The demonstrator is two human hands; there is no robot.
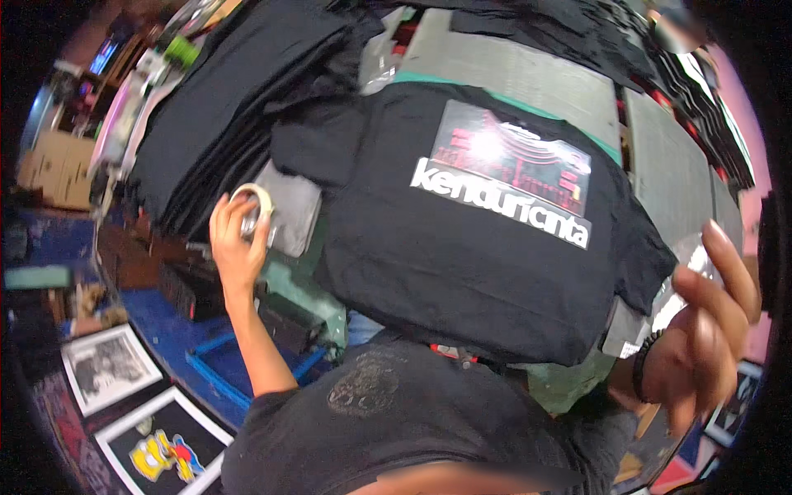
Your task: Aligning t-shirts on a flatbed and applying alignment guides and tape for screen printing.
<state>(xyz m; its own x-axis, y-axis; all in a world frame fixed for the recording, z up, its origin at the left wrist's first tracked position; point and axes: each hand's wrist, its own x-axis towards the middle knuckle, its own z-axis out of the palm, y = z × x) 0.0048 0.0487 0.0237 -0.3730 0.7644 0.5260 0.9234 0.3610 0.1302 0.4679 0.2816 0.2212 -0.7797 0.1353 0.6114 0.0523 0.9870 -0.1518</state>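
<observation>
A black T-shirt lies spread flat in front of me, its hem toward my body. On its chest rests a shiny clear sheet with red and white print, and bold white lettering shows along its lower edge. Left of the shirt, my left hand grips a roll of cream-coloured tape, fingers through and around the ring. My right hand is raised at the right, beyond the shirt's sleeve. Its fingers are apart and partly bent, and I see nothing in it. A dark bead bracelet circles that wrist.
Dark fabric is heaped at the far left. Grey boards extend behind the shirt, and another grey plate sits beside my left hand. Framed pictures and a blue frame lie lower left. Cardboard boxes stand farther left.
</observation>
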